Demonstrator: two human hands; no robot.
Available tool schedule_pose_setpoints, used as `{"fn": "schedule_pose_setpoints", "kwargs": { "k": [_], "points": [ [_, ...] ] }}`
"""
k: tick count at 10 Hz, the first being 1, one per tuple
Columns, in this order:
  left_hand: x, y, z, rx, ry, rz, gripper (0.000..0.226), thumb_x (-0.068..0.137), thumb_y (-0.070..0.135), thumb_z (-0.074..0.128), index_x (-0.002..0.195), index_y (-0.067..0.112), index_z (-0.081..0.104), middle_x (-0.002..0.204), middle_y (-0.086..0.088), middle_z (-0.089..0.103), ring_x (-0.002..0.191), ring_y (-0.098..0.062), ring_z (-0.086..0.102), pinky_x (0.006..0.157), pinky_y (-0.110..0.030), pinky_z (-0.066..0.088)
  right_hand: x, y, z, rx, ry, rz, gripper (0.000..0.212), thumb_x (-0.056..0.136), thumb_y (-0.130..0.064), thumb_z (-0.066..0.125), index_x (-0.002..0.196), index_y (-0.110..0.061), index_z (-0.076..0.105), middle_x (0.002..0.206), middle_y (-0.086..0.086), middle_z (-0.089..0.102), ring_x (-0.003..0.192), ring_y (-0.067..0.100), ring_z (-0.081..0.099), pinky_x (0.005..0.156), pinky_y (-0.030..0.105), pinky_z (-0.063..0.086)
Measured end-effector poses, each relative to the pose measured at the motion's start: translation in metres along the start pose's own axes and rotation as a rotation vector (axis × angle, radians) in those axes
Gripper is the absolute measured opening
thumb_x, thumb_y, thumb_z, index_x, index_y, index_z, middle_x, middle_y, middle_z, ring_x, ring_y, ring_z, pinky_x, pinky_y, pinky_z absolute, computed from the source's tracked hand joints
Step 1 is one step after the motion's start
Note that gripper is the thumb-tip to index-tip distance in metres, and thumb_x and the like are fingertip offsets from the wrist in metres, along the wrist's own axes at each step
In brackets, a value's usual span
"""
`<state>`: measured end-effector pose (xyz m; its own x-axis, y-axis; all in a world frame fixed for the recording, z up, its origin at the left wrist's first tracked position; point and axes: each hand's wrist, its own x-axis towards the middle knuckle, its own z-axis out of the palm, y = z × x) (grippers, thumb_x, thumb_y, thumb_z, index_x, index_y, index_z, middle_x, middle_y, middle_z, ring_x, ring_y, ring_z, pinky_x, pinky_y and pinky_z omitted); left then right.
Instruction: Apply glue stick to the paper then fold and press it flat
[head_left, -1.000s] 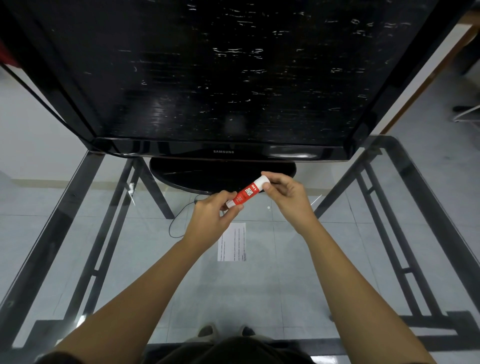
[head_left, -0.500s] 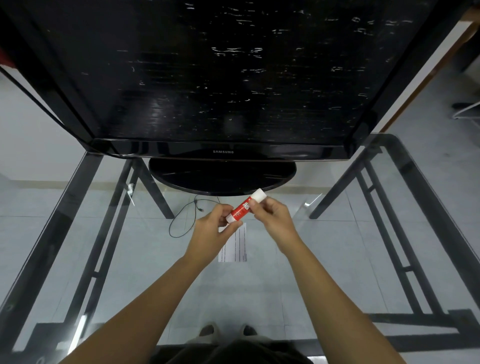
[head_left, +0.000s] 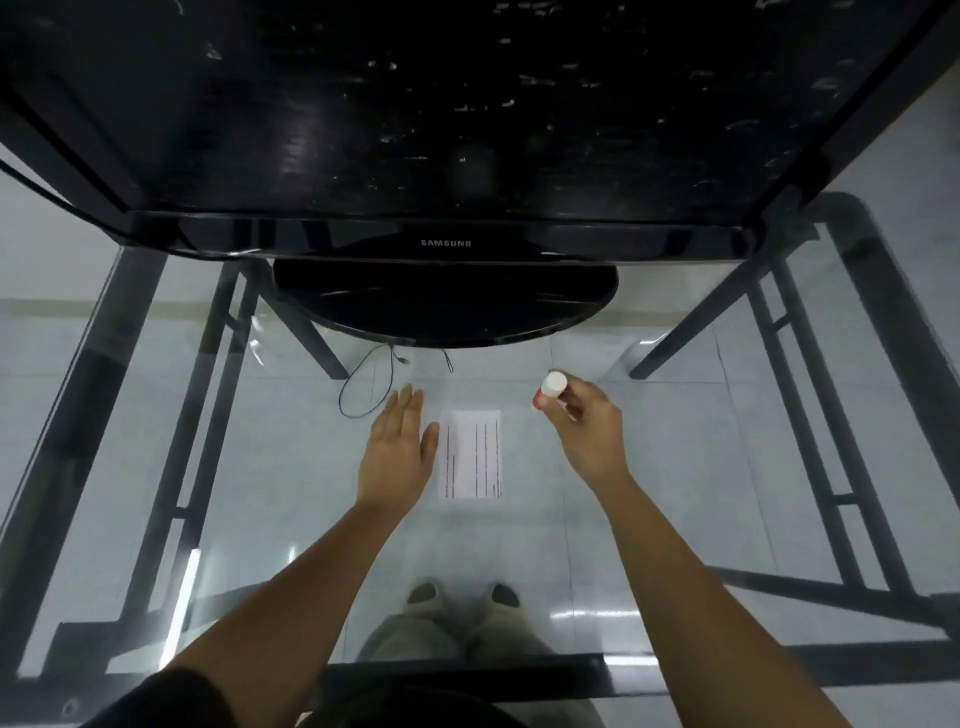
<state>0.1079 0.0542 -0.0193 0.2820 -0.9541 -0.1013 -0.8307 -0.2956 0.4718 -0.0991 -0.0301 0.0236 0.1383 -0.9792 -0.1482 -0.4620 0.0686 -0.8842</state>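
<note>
A small white paper with printed lines lies flat on the glass table. My left hand is flat and open, fingers together, just left of the paper with the thumb at its left edge. To the right of the paper and a little farther back, my right hand grips the red glue stick. The stick's white end points up toward the camera, and most of its red body is hidden in the fingers. Whether a cap is on cannot be told.
A large black television on a round black stand fills the far side of the table. A thin black cable loops just behind my left hand. Through the glass I see the black metal frame and my feet.
The hands held the glue stick together above the paper. Now the left hand has let go and dropped flat beside the paper, and the right hand has carried the stick to the right.
</note>
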Motion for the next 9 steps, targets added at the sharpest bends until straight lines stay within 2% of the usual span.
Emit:
{"fn": "schedule_pose_setpoints", "kwargs": {
  "k": [2, 5, 6, 7, 8, 9],
  "points": [
    [0.017, -0.012, 0.015, 0.143, -0.045, 0.011, 0.055, 0.098, 0.037, 0.022, 0.146, 0.012, 0.009, 0.156, -0.007, 0.006, 0.143, -0.019, -0.002, 0.113, -0.034, -0.001, 0.018, 0.007, 0.003, -0.044, 0.006, -0.059, 0.029, 0.087, -0.021, 0.062, 0.114, -0.013, 0.062, 0.103, 0.003, 0.064, 0.097, 0.01, 0.059, 0.088, 0.018, 0.046],
    [0.018, -0.013, 0.019, 0.19, -0.058, -0.004, 0.057, 0.097, 0.039, 0.018, 0.146, 0.013, 0.005, 0.156, -0.006, 0.002, 0.14, -0.015, -0.01, 0.113, -0.035, -0.003, 0.026, 0.01, 0.003, -0.115, -0.03, -0.055, 0.026, 0.087, -0.019, 0.062, 0.11, -0.008, 0.062, 0.112, 0.006, 0.062, 0.101, 0.012, 0.055, 0.096, 0.034, 0.048],
    [0.019, -0.012, 0.014, 0.177, -0.107, -0.005, 0.057, 0.098, 0.04, 0.019, 0.146, 0.014, 0.005, 0.157, -0.004, 0.001, 0.142, -0.019, -0.007, 0.113, -0.034, -0.003, 0.022, 0.009, 0.001, -0.092, -0.048, -0.014, 0.052, 0.084, -0.017, 0.067, 0.132, -0.013, 0.047, 0.126, 0.002, 0.053, 0.113, 0.009, 0.048, 0.101, 0.025, 0.039],
    [0.018, -0.011, 0.006, 0.127, -0.13, -0.003, 0.056, 0.098, 0.039, 0.02, 0.146, 0.013, 0.006, 0.157, -0.005, 0.002, 0.143, -0.019, -0.005, 0.114, -0.035, 0.0, 0.02, 0.002, -0.005, -0.04, -0.025, -0.003, 0.059, 0.083, -0.021, 0.067, 0.136, -0.018, 0.041, 0.131, -0.004, 0.048, 0.118, 0.006, 0.044, 0.099, 0.019, 0.033],
    [0.029, -0.001, -0.016, 0.101, -0.112, -0.019, 0.055, 0.098, 0.036, 0.022, 0.146, 0.011, 0.009, 0.157, -0.008, 0.007, 0.143, -0.022, 0.001, 0.115, -0.037, 0.006, 0.027, -0.027, -0.015, 0.05, 0.041, -0.002, 0.049, 0.087, -0.031, 0.06, 0.133, -0.024, 0.045, 0.134, -0.007, 0.049, 0.12, 0.004, 0.044, 0.091, 0.008, 0.03],
    [0.036, 0.007, -0.034, 0.128, -0.131, 0.017, 0.055, 0.098, 0.035, 0.022, 0.146, 0.01, 0.01, 0.156, -0.009, 0.01, 0.143, -0.024, 0.004, 0.115, -0.039, 0.009, 0.028, -0.049, -0.023, 0.052, 0.022, -0.047, 0.045, 0.091, -0.036, 0.053, 0.134, -0.024, 0.045, 0.136, -0.005, 0.05, 0.122, 0.006, 0.044, 0.093, 0.01, 0.03]
  ]
}}
